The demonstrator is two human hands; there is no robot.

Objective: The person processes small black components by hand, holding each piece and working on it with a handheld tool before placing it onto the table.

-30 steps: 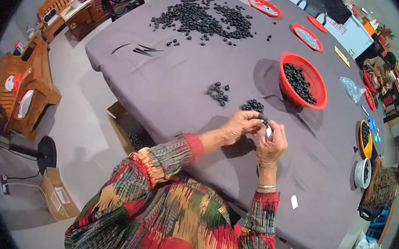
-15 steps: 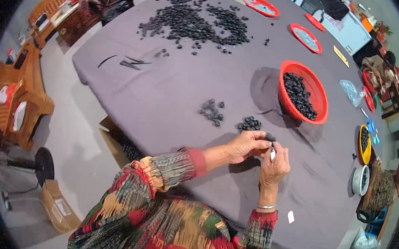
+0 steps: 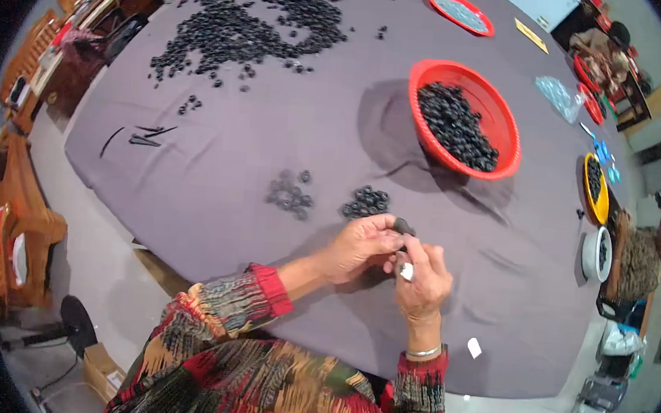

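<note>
Wears a top (image 3: 283,391) streaked red, tan, green and black, with red cuffs (image 3: 270,289), and a silvery right-wrist bracelet (image 3: 423,351)

The left hand (image 3: 354,252) and right hand (image 3: 424,282) meet over a grey tablecloth (image 3: 283,124), a small white object (image 3: 406,271) in the right fingers. Beyond lie two clusters of black beads (image 3: 366,202); a red plastic basin (image 3: 495,107) holds more, and a large bead heap (image 3: 223,36) spreads far left.
</note>
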